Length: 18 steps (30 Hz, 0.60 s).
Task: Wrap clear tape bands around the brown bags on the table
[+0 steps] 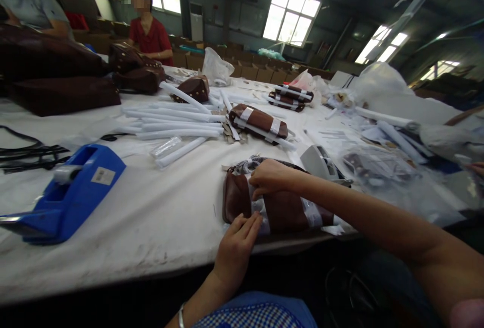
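A brown leather bag (pixel 280 212) lies on its side at the table's front edge, with a strip of clear tape (pixel 312 213) across its right part and another near its left end. My left hand (pixel 236 242) rests at the bag's lower edge, fingers stretched out and pressed onto the left strip. Above it my right hand (pixel 270 178) is closed, its fingers curled down against the upper end of that strip; whatever they may pinch is hidden. Grey wrapping shows behind the right hand. Just beyond the bag stands a grey tape dispenser (pixel 319 161), partly covered by my right forearm.
A blue tape dispenser (pixel 81 187) stands at left on the white-covered table (pixel 162 222). White rolled tubes (pixel 177 121) are piled mid-table beside a taped brown bag (pixel 259 120). More bags (pixel 64 93) fill the far left. Plastic bags (pixel 385 167) lie right. A person in red (pixel 151 36) is across the table.
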{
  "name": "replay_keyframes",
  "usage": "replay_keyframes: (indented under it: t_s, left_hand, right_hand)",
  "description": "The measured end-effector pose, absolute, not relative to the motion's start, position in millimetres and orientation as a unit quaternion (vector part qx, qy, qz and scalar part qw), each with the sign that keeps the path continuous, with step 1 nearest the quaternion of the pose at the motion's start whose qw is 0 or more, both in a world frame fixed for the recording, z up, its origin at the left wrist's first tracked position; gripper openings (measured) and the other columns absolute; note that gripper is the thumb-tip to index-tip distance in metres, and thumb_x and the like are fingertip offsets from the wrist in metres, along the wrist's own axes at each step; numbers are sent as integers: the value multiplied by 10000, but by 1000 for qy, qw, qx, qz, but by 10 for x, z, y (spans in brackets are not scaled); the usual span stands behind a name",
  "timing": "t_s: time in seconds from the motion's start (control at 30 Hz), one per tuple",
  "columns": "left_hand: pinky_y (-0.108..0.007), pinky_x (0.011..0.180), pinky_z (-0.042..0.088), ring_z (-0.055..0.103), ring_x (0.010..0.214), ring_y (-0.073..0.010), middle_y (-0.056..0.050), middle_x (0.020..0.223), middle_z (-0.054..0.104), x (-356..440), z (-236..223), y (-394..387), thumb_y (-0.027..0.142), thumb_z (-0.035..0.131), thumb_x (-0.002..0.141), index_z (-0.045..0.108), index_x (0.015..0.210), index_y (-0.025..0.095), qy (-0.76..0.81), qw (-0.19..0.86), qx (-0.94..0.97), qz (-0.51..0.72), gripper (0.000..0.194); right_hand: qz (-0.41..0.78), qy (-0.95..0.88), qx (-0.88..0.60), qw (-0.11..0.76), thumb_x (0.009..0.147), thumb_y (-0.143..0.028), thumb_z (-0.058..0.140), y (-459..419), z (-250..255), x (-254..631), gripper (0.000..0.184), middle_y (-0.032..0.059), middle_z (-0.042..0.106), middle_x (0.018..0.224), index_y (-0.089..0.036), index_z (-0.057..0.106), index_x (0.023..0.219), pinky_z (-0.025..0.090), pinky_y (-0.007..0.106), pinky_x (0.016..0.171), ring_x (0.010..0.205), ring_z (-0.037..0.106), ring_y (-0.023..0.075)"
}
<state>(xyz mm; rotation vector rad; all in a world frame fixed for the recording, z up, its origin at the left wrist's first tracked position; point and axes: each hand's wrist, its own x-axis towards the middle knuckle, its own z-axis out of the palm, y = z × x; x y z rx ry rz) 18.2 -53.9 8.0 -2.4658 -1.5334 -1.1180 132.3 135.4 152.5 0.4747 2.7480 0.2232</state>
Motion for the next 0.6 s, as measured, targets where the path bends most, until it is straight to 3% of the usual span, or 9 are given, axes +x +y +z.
replay_keyframes:
  t_s: [0.13,0.27,0.4,0.47,0.53,0.6]
  left_hand:
    - [-398,1096,499,618,1145,-190,-30,1391,615,187,72,-538,-23,460,894,490,1417,161,-501,21,-788,-357,555]
    - [-387,1093,505,631,1120,-179,-18,1393,613,186,88,-546,-33,448,892,504,1410,166,-502,28,-789,-353,558]
    - [-383,1097,504,627,1134,-178,-23,1396,611,181,73,-547,-27,459,893,491,1425,163,-500,43,-792,-348,566]
    - [-386,1099,502,611,1171,-186,-32,1405,603,181,45,-546,-13,482,893,496,1424,160,-504,49,-792,-340,559]
    - [-398,1095,504,594,1206,-199,-37,1413,596,181,12,-556,13,499,900,512,1414,165,-503,57,-794,-336,536]
    - [-420,1098,497,586,1222,-207,-43,1420,589,173,-1,-593,27,485,909,509,1419,165,-494,66,-800,-333,529]
  right_hand:
    - [31,960,214,176,720,-722,700,1644,1448,1296,495,38,727,675,-232,770,750,305,261,571,612,602,171]
    - [-5,929,355,105,711,-615,773,1976,1456,1418,391,20,729,681,-224,767,735,342,251,582,636,622,170]
    - [44,890,453,-19,969,-430,546,1859,1475,1597,349,131,759,967,-152,752,1014,448,302,716,879,691,246]
    - [25,902,423,-84,1017,-423,453,1593,1351,1645,393,125,714,1190,-179,663,1243,479,329,868,1066,667,243]
    - [-20,931,336,-143,1004,-460,477,1293,1135,1652,487,116,587,1415,-208,526,1418,421,383,1062,1290,550,254]
    - [-49,948,282,-138,995,-481,484,1066,907,1633,573,123,464,1529,-205,431,1495,310,482,1172,1425,404,292]
